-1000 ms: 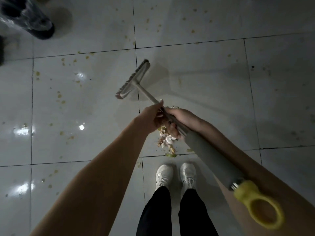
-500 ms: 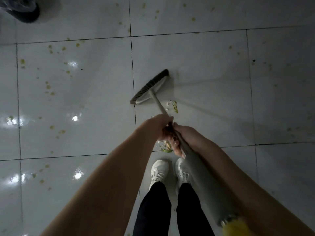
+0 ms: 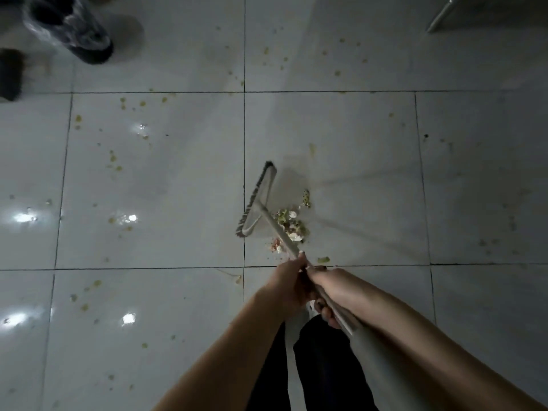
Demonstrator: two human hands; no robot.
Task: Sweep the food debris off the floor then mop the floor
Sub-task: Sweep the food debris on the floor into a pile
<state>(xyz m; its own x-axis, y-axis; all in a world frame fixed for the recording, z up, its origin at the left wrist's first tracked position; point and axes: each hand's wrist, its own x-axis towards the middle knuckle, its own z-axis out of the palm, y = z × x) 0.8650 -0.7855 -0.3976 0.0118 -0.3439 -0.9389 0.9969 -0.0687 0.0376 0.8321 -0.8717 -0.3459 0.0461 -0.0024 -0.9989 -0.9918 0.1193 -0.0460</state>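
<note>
Food debris (image 3: 292, 225), a small heap of white, green and reddish scraps, lies on the glossy pale-grey tiled floor (image 3: 166, 185). It is on the tile right of the vertical grout line, just above a horizontal one. One green scrap (image 3: 323, 259) lies apart, near that lower grout line. Another small clump (image 3: 306, 198) sits just beyond the heap.

Long-handled broom (image 3: 257, 200), dark bristles on a pale flat head: the head is just left of the heap and runs obliquely along the vertical grout line. We cannot tell whether the bristles touch the tile. Its thin pale shaft (image 3: 280, 232) crosses the heap's left edge in our view; contact with the scraps cannot be judged. Nearer the camera the shaft widens into a thick grey sleeve (image 3: 382, 366).

We note both hands on the shaft. Left hand (image 3: 289, 284): fingers wrapped round the shaft, nearer the broom head. Right hand (image 3: 332, 287): directly behind and touching the left, fingers (image 3: 326, 314) curled under and round the shaft. Both forearms are bare.

Small yellowish specks (image 3: 115, 163) are scattered over the left tiles and the far tiles. Bright light reflections (image 3: 132, 218) show on the left tiles. Black trouser legs (image 3: 326, 369) appear below the hands.

Far left corner: dark bin lined with clear plastic (image 3: 71, 31), with a blurred dark object (image 3: 10, 74) at the frame edge. Far right corner: slanted metal bar (image 3: 441, 14).
</note>
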